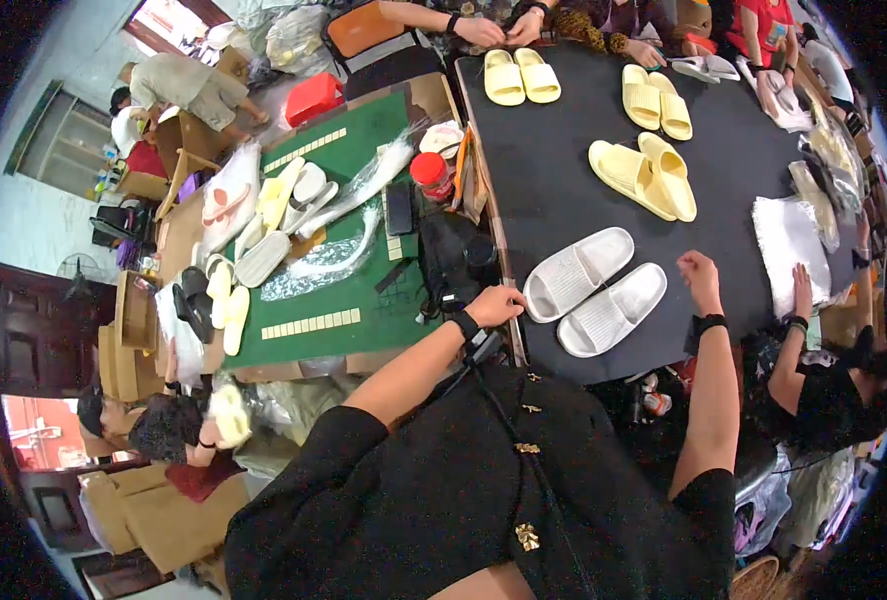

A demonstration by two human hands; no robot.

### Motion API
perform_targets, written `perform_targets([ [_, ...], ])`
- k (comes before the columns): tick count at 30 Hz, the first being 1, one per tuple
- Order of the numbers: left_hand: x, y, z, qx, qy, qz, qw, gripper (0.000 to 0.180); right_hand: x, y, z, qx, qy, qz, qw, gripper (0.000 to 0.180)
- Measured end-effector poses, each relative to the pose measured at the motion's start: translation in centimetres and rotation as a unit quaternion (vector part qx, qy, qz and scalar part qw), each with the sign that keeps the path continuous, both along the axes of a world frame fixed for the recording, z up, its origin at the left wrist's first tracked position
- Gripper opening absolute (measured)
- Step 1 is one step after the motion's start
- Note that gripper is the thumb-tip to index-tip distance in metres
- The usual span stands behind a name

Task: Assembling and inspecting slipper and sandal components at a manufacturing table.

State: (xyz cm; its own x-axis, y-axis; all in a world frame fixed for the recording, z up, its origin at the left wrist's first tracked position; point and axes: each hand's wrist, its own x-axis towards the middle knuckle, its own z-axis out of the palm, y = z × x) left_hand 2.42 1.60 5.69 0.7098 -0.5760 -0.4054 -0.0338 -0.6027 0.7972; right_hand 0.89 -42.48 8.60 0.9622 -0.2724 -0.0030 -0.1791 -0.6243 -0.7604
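A pair of pale grey slide sandals lies on the black tabletop in front of me: the left slide (564, 278) and the right slide (614, 312), set side by side at a slant. My left hand (497, 305) is at the table's left edge, beside the left slide, fingers curled together; I see nothing in them. To the right of the pair, my right hand (701, 278) hovers over the tabletop, its fingers curled in and apparently holding nothing. Farther off lies a pair of pale yellow slides (624, 180).
More yellow slides (505, 80) lie at the far side, near co-workers' hands (479, 32). A co-worker's hand (802, 288) rests on a white sheet (786, 245) at right. The green table (344, 275) at left holds tiles, slides, plastic bags, a phone (399, 208) and a red-lidded jar (430, 172).
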Motion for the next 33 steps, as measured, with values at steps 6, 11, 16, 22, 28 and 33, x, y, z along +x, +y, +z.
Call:
perform_targets([
  [6,-0.4,-0.4,0.1,-0.013,-0.008,0.019,1.0,0.02,0.4,1.6,-1.2,0.014,0.053,0.003,0.998,0.01],
  [11,-0.7,-0.8,0.1,0.01,-0.021,0.035,0.999,0.021,0.9,2.4,-1.8,0.028,0.045,0.019,0.998,0.009],
  [16,-1.2,-0.9,-0.4,-0.018,-0.04,0.06,0.997,0.021,1.2,3.9,-2.6,0.059,0.068,0.054,0.994,0.009],
  [22,-1.6,-1.5,-0.5,0.004,-0.062,0.119,0.991,0.018,0.7,6.2,-3.4,0.067,0.103,0.106,0.987,0.009],
  [28,-1.7,-2.2,-1.9,0.024,-0.096,0.153,0.983,0.019,0.2,8.8,-3.5,0.094,0.154,0.137,0.974,0.008],
  [33,-1.5,-4.3,-2.5,0.068,-0.19,0.147,0.968,0.024,-0.3,8.9,-4.9,0.153,0.159,0.135,0.966,0.007],
])
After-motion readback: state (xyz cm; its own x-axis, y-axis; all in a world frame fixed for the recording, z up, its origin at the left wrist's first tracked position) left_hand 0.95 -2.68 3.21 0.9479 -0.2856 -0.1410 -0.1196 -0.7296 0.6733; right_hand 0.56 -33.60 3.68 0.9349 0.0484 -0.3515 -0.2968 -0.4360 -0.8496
